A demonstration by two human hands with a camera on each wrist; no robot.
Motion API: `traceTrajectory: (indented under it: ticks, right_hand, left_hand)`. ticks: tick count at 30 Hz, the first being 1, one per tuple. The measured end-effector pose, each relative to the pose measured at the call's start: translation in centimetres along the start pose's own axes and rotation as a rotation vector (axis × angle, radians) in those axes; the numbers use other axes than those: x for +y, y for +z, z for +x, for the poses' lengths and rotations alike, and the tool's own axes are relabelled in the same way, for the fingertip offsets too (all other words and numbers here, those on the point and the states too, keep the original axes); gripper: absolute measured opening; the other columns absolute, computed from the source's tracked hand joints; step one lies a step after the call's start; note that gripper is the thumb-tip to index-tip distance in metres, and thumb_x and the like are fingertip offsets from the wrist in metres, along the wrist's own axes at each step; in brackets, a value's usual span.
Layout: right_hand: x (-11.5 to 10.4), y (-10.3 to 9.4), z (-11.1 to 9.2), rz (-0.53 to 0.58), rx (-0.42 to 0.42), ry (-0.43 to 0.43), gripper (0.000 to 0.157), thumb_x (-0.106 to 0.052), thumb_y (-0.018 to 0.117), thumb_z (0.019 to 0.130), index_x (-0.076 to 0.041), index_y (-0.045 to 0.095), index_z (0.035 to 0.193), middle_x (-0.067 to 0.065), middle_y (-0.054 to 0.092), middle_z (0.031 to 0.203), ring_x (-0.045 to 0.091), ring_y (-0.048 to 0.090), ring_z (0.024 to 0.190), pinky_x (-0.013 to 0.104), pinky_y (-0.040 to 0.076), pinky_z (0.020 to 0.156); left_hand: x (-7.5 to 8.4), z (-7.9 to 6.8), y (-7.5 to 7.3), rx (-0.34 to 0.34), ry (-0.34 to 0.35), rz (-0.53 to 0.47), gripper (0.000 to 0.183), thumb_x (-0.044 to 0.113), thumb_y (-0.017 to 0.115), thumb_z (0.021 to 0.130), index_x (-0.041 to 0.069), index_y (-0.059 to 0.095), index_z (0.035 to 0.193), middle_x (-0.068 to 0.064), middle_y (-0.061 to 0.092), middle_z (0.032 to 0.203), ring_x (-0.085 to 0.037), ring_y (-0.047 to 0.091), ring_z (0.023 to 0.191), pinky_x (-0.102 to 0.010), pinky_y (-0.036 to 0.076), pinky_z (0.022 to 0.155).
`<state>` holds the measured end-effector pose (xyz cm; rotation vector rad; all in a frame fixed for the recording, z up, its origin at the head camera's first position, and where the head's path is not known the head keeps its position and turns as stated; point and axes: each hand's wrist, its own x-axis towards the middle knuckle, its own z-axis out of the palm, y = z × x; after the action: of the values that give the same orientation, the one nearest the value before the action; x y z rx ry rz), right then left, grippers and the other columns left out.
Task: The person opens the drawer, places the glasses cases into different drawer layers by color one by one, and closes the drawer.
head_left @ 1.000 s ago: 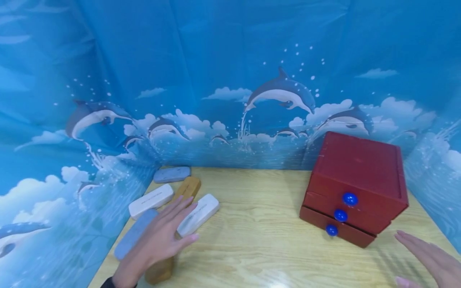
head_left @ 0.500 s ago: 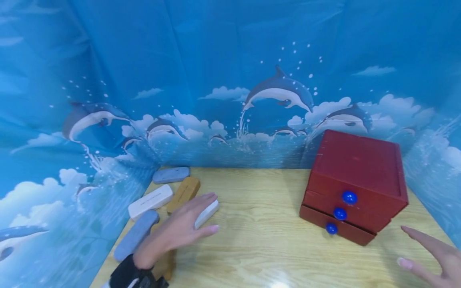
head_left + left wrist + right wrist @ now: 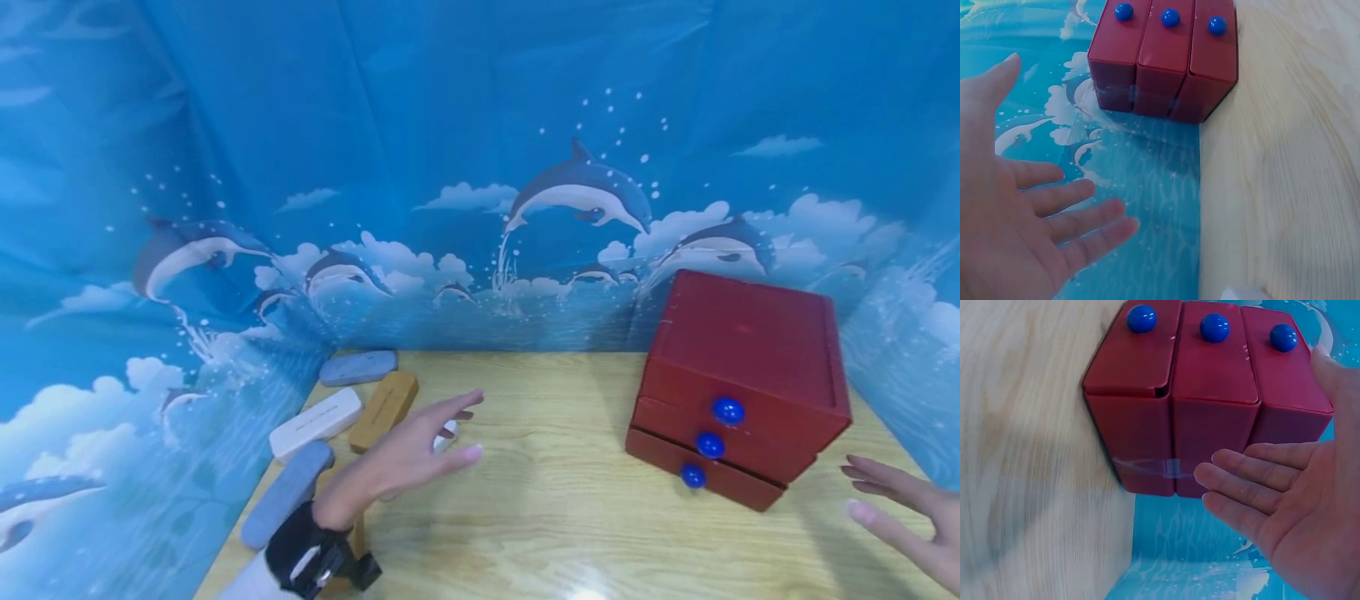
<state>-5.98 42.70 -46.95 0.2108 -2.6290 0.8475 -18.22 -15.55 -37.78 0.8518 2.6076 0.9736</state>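
My left hand hovers with fingers extended over the right side of a group of oblong, round-ended pieces. Beneath it, a white oblong piece is mostly hidden. In the left wrist view my left palm shows nothing in it, and the fingers are spread. My right hand is held beside a red three-drawer box, at its right front. The right wrist view has the right palm bare and its fingers straight, overlapping the side of the box. Blue round knobs sit on the drawer fronts.
Left on the wooden table lie a blue-grey piece, another white one, a brown one and a second blue-grey one. Another brown piece is partly hidden under the left wrist. A dolphin-printed blue sheet encloses the table.
My left hand has moved right across the oblong pieces and turned, its thumb now apart from the fingers. The right hand has shifted slightly beside the box. Box and pieces stay put.
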Motion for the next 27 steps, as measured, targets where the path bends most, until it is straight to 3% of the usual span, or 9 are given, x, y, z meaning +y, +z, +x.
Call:
traceTrajectory:
  ticks: [2,5,9,11,13,17,23,24,27]
  right_hand:
    - [0.4,0.0,0.2,0.050,0.011,-0.016,0.078,-0.002,0.069,0.095,-0.050,0.036,0.147,-0.053,0.039,0.126,-0.039,0.035,0.109,-0.009,0.022,0.090]
    - [0.7,-0.3,0.7,0.127,-0.005,-0.040,0.076,0.003,0.060,0.098,-0.053,0.038,0.145,-0.048,0.047,0.126,-0.034,0.044,0.109,-0.007,0.029,0.085]
    - [1.0,-0.4,1.6,0.358,-0.035,-0.205,0.074,0.017,0.038,0.099,-0.029,0.042,0.156,-0.032,0.060,0.135,-0.020,0.058,0.115,-0.004,0.037,0.091]
    - [1.1,-0.5,2.0,0.390,-0.055,-0.246,0.073,0.020,0.030,0.099,-0.021,0.041,0.158,-0.028,0.061,0.138,-0.016,0.060,0.117,-0.003,0.039,0.094]
    - [1.3,-0.9,2.3,0.389,-0.106,-0.208,0.071,0.016,0.027,0.102,-0.027,0.037,0.158,-0.030,0.059,0.136,-0.015,0.061,0.115,-0.002,0.040,0.092]
    - [1.6,-1.9,3.0,0.264,-0.220,-0.075,0.070,0.003,0.025,0.109,-0.058,0.027,0.142,-0.040,0.051,0.133,-0.019,0.058,0.112,-0.002,0.042,0.083]
    - [2.1,-2.6,3.6,0.360,-0.294,-0.132,0.076,0.007,0.018,0.107,-0.060,0.031,0.142,-0.030,0.057,0.137,-0.013,0.062,0.116,0.002,0.047,0.088]
    - [2.0,-2.7,3.7,0.368,-0.302,-0.124,0.076,0.006,0.018,0.108,-0.060,0.031,0.142,-0.030,0.058,0.137,-0.012,0.062,0.117,0.002,0.047,0.088]
    - [1.3,-3.2,4.3,0.345,-0.368,-0.008,0.056,-0.003,0.018,0.112,-0.025,0.024,0.163,-0.037,0.055,0.131,-0.016,0.061,0.112,0.003,0.049,0.084]
  left_hand:
    - [0.1,0.7,0.4,-0.006,0.005,-0.053,0.078,0.066,0.053,0.100,0.027,0.031,0.164,0.002,0.044,0.164,-0.022,0.058,0.139,-0.044,0.054,0.106]
    - [0.5,1.7,0.7,-0.018,0.012,-0.097,0.083,0.076,0.047,0.097,0.030,0.030,0.163,0.004,0.044,0.164,-0.020,0.058,0.138,-0.042,0.054,0.106]
    - [1.2,2.9,0.7,-0.034,0.039,-0.126,0.086,0.079,0.045,0.095,0.030,0.029,0.164,0.003,0.044,0.164,-0.020,0.059,0.137,-0.044,0.053,0.108]
    - [1.6,3.5,0.7,-0.040,0.055,-0.139,0.086,0.079,0.045,0.096,0.029,0.028,0.164,0.003,0.044,0.164,-0.021,0.058,0.138,-0.044,0.052,0.109]
    - [2.0,4.3,0.7,-0.048,0.062,-0.149,0.086,0.078,0.045,0.096,0.029,0.028,0.164,0.004,0.044,0.164,-0.020,0.058,0.138,-0.043,0.052,0.109]
    - [2.7,5.6,0.8,-0.081,0.046,-0.170,0.084,0.079,0.045,0.096,0.032,0.029,0.163,0.006,0.047,0.162,-0.017,0.058,0.138,-0.041,0.052,0.109]
    - [3.7,7.2,1.1,-0.108,0.041,-0.168,0.086,0.083,0.044,0.092,0.034,0.032,0.162,0.010,0.051,0.158,-0.013,0.059,0.135,-0.042,0.051,0.110]
    - [3.8,7.4,1.2,-0.113,0.041,-0.169,0.087,0.084,0.044,0.092,0.034,0.033,0.162,0.011,0.051,0.158,-0.013,0.059,0.135,-0.041,0.051,0.109]
    - [4.1,8.1,1.3,-0.127,0.046,-0.190,0.086,0.085,0.044,0.091,0.035,0.035,0.161,0.012,0.052,0.157,-0.012,0.059,0.134,-0.039,0.054,0.106]
